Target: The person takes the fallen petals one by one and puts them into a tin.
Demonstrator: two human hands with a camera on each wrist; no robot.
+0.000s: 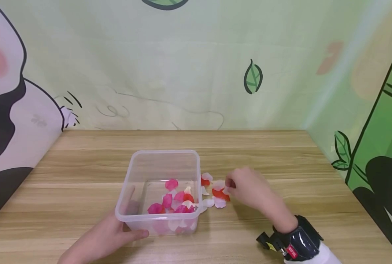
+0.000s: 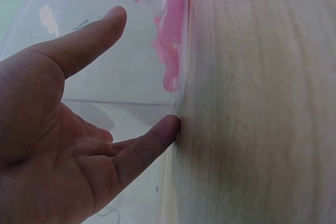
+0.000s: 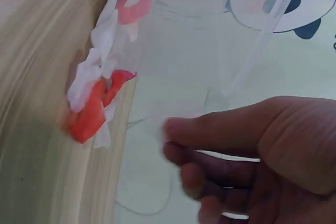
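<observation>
A: Risk from here?

B: Light fabric petals [image 1: 215, 194], red and white, loose on the wooden surface [image 1: 281, 154] just right of the clear square plastic container [image 1: 164, 167]. Easily slipped from a pinch or blown aside by a quick sweep. Could also flutter past the rim and land back on the wood.

A: And the hands?

B: Left hand [image 1: 111, 233] at the container's near left corner, fingers straight and spread flat against the wall, thumb along the front. Nothing clamped, so a knock from the right could still slide the tub. Right hand [image 1: 248, 190] over the loose pile, fingertips [image 3: 176, 129] drawn together; whether round a pale petal, hard to tell through the blur.

A: Counts?

B: One container. Two hands. Loose petals outside: roughly seven, two or three red, the rest white. Inside: about ten, mostly pink, one red, several white, heaped toward the near right corner. Overlapping, so not exact.
</observation>
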